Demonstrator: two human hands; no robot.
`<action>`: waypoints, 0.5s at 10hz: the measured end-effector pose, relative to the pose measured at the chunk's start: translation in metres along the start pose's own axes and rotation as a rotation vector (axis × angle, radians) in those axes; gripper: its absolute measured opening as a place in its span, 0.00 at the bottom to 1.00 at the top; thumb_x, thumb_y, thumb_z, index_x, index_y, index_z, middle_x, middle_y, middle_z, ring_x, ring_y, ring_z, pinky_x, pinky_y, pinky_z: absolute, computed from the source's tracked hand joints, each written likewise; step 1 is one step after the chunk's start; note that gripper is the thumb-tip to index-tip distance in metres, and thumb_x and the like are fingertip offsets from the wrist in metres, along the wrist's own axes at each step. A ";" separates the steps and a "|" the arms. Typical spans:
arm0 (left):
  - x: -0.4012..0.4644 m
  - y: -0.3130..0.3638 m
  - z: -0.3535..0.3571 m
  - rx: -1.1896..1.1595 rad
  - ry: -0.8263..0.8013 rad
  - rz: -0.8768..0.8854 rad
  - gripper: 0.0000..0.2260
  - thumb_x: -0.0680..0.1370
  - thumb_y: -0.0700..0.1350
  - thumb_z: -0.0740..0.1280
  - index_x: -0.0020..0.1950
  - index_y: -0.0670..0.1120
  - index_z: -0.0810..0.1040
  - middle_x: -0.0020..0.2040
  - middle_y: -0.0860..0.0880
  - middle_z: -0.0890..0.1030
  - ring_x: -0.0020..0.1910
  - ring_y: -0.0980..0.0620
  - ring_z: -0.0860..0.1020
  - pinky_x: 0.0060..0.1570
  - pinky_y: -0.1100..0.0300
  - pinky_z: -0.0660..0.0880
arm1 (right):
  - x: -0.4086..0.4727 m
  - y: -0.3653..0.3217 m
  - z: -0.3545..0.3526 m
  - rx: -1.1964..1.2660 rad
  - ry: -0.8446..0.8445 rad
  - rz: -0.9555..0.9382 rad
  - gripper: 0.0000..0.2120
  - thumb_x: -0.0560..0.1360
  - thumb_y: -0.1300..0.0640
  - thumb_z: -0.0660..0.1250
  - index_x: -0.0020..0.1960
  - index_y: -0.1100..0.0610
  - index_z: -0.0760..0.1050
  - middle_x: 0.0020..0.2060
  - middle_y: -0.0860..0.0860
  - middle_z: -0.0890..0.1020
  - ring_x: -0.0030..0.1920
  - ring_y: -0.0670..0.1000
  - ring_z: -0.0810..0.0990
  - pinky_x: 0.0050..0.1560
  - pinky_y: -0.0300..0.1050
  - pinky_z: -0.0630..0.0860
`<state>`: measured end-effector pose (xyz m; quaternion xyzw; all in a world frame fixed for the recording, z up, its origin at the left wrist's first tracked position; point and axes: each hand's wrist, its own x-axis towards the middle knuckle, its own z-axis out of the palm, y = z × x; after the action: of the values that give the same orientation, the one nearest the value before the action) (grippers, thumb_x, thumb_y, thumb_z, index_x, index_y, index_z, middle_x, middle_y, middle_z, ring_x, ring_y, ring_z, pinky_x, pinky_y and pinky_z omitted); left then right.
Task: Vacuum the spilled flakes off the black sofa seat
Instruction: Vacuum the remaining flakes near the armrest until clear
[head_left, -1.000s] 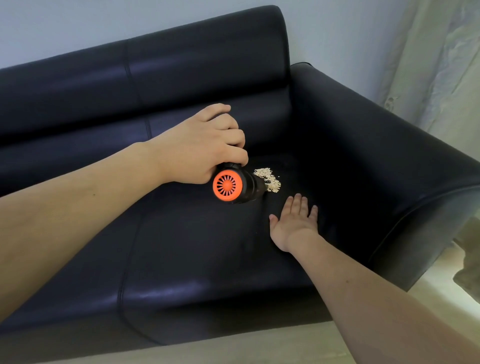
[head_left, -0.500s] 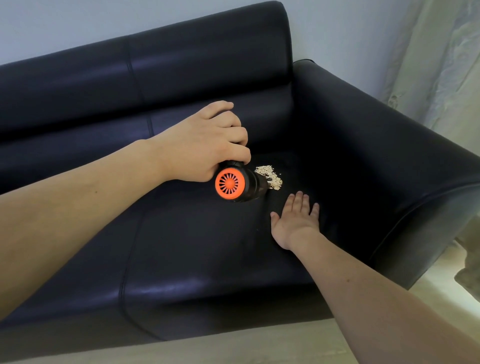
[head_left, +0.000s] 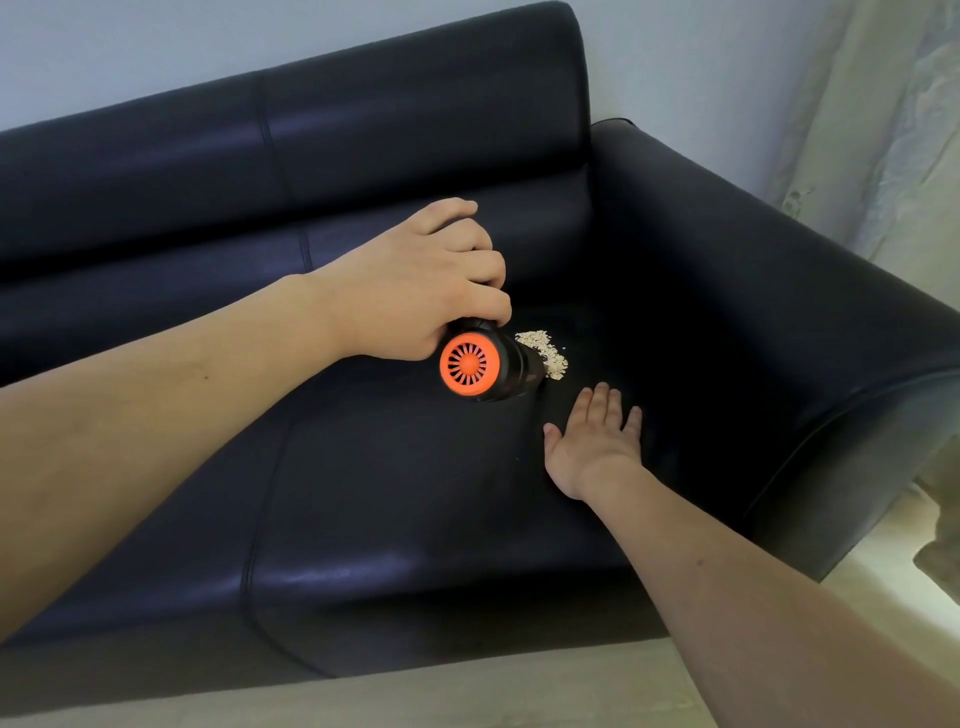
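1. Pale wall (head_left: 156, 47) behind, curtain (head_left: 883, 130) at the right, and a black sofa seat (head_left: 389, 493) filling most of the view, with armrest (head_left: 779, 270) on the right side.
2. Spilled flakes (head_left: 546, 351): a small pale heap on the seat, toward the back and not far from the armrest; still plainly there, so the bulk of the job judged as not yet done.
3. Left hand (head_left: 421, 291): fingers curled around the handle of a small black vacuum (head_left: 493, 366), orange fan grille facing the camera, body pointing away toward the heap.
4. Nozzle end hidden behind the body of the vacuum; probably at or touching the near left edge of the heap, though contact cannot be confirmed from this angle.
5. Right hand (head_left: 592, 441): flat on the seat, fingers straight and together, holding nothing, just in front of the heap and apart from it.
6. Progress, as a judgement: tool in position at the heap, suction under way or about to start.
7. Left to do: working across the whole heap, then checking the dark seat for stray flakes, hard to spot here except for a tiny speck near the right hand.
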<state>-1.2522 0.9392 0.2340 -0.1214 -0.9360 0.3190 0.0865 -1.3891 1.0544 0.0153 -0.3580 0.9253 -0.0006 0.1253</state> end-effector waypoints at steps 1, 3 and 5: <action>0.002 0.001 0.000 -0.006 0.001 0.000 0.14 0.73 0.40 0.65 0.56 0.54 0.80 0.51 0.52 0.78 0.59 0.44 0.74 0.75 0.41 0.56 | 0.000 -0.001 0.000 -0.006 0.004 0.008 0.35 0.84 0.40 0.43 0.81 0.61 0.37 0.81 0.60 0.40 0.80 0.60 0.39 0.79 0.61 0.42; 0.006 0.004 -0.001 -0.010 0.006 0.005 0.14 0.73 0.40 0.66 0.55 0.54 0.80 0.50 0.52 0.78 0.59 0.44 0.74 0.74 0.41 0.56 | -0.001 -0.001 -0.001 -0.014 -0.002 0.008 0.35 0.84 0.40 0.43 0.81 0.62 0.37 0.81 0.60 0.40 0.80 0.60 0.39 0.79 0.61 0.42; 0.009 0.004 -0.002 -0.017 0.004 0.005 0.14 0.73 0.40 0.64 0.56 0.54 0.80 0.51 0.52 0.78 0.59 0.44 0.74 0.75 0.41 0.56 | -0.001 0.000 0.000 -0.014 0.000 0.002 0.35 0.84 0.40 0.43 0.81 0.62 0.37 0.80 0.60 0.39 0.80 0.60 0.38 0.79 0.61 0.42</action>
<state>-1.2599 0.9464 0.2338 -0.1253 -0.9382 0.3109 0.0864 -1.3880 1.0549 0.0160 -0.3579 0.9256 0.0059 0.1230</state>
